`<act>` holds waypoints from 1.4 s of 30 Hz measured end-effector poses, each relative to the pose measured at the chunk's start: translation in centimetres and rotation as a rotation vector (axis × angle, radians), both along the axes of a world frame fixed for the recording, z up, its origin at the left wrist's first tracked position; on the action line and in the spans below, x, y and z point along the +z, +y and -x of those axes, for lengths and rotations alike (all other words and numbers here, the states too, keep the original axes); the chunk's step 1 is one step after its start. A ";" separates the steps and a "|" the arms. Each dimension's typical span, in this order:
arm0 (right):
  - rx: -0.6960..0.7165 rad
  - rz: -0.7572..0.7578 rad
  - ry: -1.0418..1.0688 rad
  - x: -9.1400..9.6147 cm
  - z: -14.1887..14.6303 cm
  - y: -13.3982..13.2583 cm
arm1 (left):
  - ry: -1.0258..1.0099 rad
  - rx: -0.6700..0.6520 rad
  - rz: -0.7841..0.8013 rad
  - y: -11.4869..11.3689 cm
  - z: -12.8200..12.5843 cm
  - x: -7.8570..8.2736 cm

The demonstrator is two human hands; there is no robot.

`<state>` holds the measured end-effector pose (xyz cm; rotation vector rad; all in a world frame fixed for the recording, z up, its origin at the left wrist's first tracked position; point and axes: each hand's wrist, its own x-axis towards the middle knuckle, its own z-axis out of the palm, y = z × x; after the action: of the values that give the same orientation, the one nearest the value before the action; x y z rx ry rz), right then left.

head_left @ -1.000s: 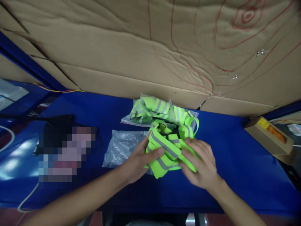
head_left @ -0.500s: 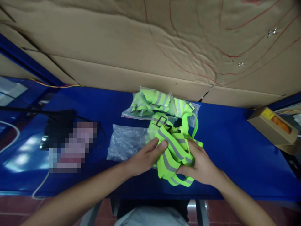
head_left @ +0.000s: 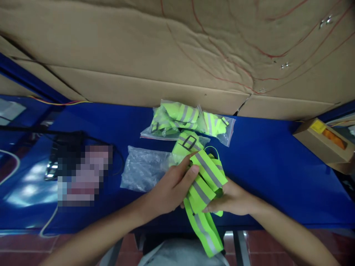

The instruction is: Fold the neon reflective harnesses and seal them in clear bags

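Between my hands is a bundle of neon-yellow reflective straps [head_left: 206, 171] with grey stripes, partly folded; one strap end hangs down past the table's front edge. My left hand [head_left: 177, 183] grips the bundle from the left, thumb on top. From the right, my right hand [head_left: 234, 197] is closed around the folds, its fingers partly hidden behind them. Just beyond, a folded reflective strap [head_left: 183, 142] with a black buckle lies by a clear plastic bag [head_left: 145, 168]. Behind it rest bagged reflective straps [head_left: 183, 114] and a second such bag [head_left: 215, 125].
The blue table [head_left: 266, 170] meets a cardboard panel [head_left: 124, 48] at the back. A cardboard box [head_left: 323, 144] with something orange inside stands at the right. On the left are a black item [head_left: 65, 151], a blurred-out pink item [head_left: 91, 170] and a white cable [head_left: 47, 225].
The straps in my hands are gathered into flatter folds, and one end has dropped down toward me. My right hand has shifted slightly lower. The camera view has moved a little.
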<state>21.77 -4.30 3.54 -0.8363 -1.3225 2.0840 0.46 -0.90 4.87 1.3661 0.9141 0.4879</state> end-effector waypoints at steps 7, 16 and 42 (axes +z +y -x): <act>-0.365 -0.033 -0.174 0.4 -0.9 0.2 | -0.105 0.035 0.192 0.5 0.9 1.1; -0.695 -0.283 -0.427 -0.5 -1.3 0.1 | -0.057 0.151 -0.876 0.9 0.5 -1.3; -0.754 -1.258 -0.667 -0.4 -4.0 1.1 | -0.524 0.425 0.451 1.8 -0.6 -0.4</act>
<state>25.79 -3.25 3.11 -1.1285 -1.8311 0.1886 1.07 0.89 4.49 0.5843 0.8075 0.8563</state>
